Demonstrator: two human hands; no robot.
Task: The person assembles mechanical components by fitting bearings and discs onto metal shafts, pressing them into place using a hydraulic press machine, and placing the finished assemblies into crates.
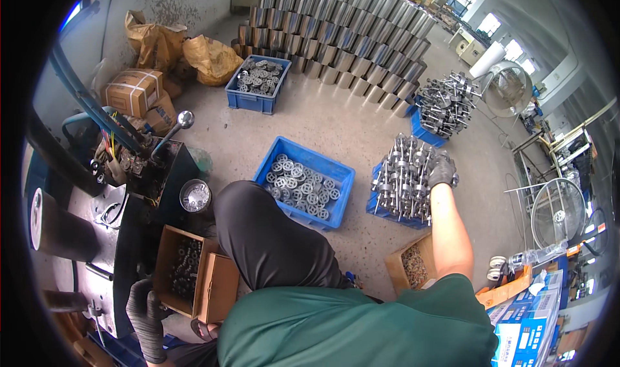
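My right arm reaches out to a blue crate (376, 207) heaped with metal shafts fitted with round discs (403, 180). At the right side of the heap, my gloved right hand (442, 171) is closed round one of these shafts, which it largely hides. Low on the left, my left hand (144, 305), in a grey glove, is beside an open cardboard box (165, 254) of small dark round parts (186, 267). Its fingers are partly hidden, and I cannot make out whether they hold anything. Between my knee and the shafts stands a blue bin (344, 196) of grey spoked wheels (300, 185).
A machine (123, 264) with a ball-topped lever (185, 119) stands at left. Stacked shiny metal cylinders (342, 38) line the back. Another wheel bin (252, 102), a second shaft crate (426, 131), a carton of small pieces (397, 270) and a fan (507, 88) stand around.
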